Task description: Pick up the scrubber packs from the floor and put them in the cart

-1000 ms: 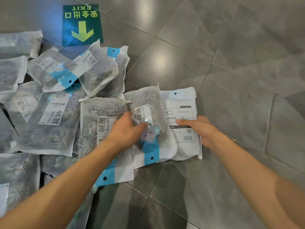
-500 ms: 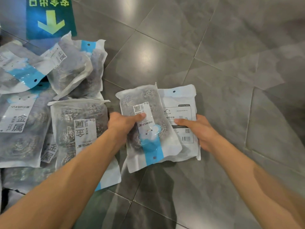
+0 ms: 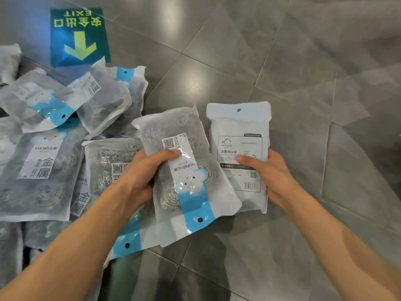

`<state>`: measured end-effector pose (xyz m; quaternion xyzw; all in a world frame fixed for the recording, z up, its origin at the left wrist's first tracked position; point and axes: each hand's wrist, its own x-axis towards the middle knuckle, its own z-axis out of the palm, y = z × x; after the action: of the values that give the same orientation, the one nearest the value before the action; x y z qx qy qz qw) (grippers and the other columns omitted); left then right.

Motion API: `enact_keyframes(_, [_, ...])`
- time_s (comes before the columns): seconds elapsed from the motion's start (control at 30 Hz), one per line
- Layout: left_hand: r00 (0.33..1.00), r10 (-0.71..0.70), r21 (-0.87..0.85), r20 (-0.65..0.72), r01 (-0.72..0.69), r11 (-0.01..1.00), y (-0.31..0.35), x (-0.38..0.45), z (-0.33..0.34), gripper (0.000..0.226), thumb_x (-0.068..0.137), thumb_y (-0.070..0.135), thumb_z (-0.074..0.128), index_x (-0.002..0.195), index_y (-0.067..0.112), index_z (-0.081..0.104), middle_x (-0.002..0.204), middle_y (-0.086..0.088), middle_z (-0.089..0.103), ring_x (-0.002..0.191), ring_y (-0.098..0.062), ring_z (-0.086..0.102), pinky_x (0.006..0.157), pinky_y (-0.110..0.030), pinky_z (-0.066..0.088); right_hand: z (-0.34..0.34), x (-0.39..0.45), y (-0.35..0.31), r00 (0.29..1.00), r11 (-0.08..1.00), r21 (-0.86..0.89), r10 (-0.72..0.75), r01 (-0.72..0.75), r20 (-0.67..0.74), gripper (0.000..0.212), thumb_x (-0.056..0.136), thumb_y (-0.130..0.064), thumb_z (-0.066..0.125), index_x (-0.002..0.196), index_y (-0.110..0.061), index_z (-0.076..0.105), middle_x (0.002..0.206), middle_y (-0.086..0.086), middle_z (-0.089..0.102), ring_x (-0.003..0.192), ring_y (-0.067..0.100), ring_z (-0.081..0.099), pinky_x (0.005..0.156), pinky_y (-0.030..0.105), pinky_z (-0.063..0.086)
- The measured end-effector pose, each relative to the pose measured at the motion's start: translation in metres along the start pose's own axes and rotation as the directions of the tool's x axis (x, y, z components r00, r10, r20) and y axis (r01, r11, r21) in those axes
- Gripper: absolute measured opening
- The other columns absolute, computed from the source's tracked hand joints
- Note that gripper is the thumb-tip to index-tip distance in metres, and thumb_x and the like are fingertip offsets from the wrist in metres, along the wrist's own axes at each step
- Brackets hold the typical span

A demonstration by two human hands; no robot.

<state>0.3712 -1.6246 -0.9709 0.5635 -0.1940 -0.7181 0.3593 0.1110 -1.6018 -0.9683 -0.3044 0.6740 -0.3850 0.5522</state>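
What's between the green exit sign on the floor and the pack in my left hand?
In the head view, two overlapping scrubber packs lie between the exit sign and the pack in your left hand, plus some bare grey tile.

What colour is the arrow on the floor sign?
Yellow-green arrow, on a green sign; head view.

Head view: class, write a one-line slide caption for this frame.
Left hand grips a clear blue-banded scrubber pack, right hand a white-backed scrubber pack, beside more packs piled on grey floor tiles.
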Motion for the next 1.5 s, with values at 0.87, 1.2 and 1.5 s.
enact_keyframes(0.87, [0.894, 0.440, 0.202, 0.088, -0.448, 0.871, 0.562, -0.712, 0.125, 0.091, 0.029, 0.037, 0.102, 0.108, 0.003, 0.073, 0.103, -0.022, 0.077, 0.088, -0.035, 0.077, 0.071, -0.039, 0.063, -0.049, -0.572, -0.727, 0.928, 0.945, 0.038, -0.327, 0.325, 0.178, 0.052, 0.070, -0.013, 0.086, 0.119, -0.016, 0.069, 0.109, 0.004, 0.080, 0.099, 0.026, 0.078, 0.090, 0.048, 0.061])
enact_keyframes(1.2, [0.864, 0.358, 0.234, 0.353, -0.452, 0.861, 0.608, -0.765, 0.199, 0.099, 0.021, 0.041, 0.103, 0.107, 0.004, 0.072, 0.103, -0.021, 0.078, 0.084, -0.033, 0.078, 0.064, -0.036, 0.063, -0.114, -0.691, -0.754, 0.921, 0.918, 0.115, -0.363, 0.380, -0.146, 0.053, 0.070, -0.017, 0.088, 0.120, -0.017, 0.070, 0.111, 0.005, 0.080, 0.099, 0.029, 0.078, 0.091, 0.053, 0.060])
enact_keyframes(1.5, [0.830, 0.211, 0.317, 0.516, -0.414, 0.853, 0.542, -0.791, 0.294, 0.039, 0.069, 0.009, 0.084, 0.105, 0.002, 0.072, 0.093, -0.018, 0.079, 0.071, -0.026, 0.078, 0.055, -0.030, 0.060, -0.180, -0.801, -0.691, 0.810, 0.888, 0.112, -0.347, 0.446, -0.473, 0.039, 0.083, -0.006, 0.080, 0.119, -0.018, 0.071, 0.108, 0.002, 0.081, 0.095, 0.024, 0.079, 0.085, 0.045, 0.061])
